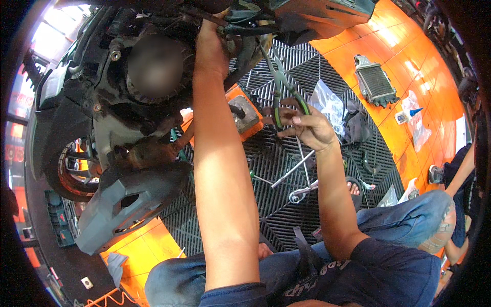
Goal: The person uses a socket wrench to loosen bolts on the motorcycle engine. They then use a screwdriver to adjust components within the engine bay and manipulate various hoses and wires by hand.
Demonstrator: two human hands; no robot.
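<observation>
My left arm reaches up into a dark, partly dismantled motorcycle. My left hand is in among the hoses and cables at the top; its fingers are hidden there. In my right hand is a pair of long-nose pliers with green and black handles. The handles are spread apart between my fingers. The pliers' long jaws point up toward the hoses, close to the left hand, and I cannot tell whether their tips touch anything.
Tools, including a ratchet wrench, lie on the black slatted mat. An orange-edged box stands beyond my left forearm. A radiator, a small bottle and plastic bags lie to the right. Another person's arm shows at far right.
</observation>
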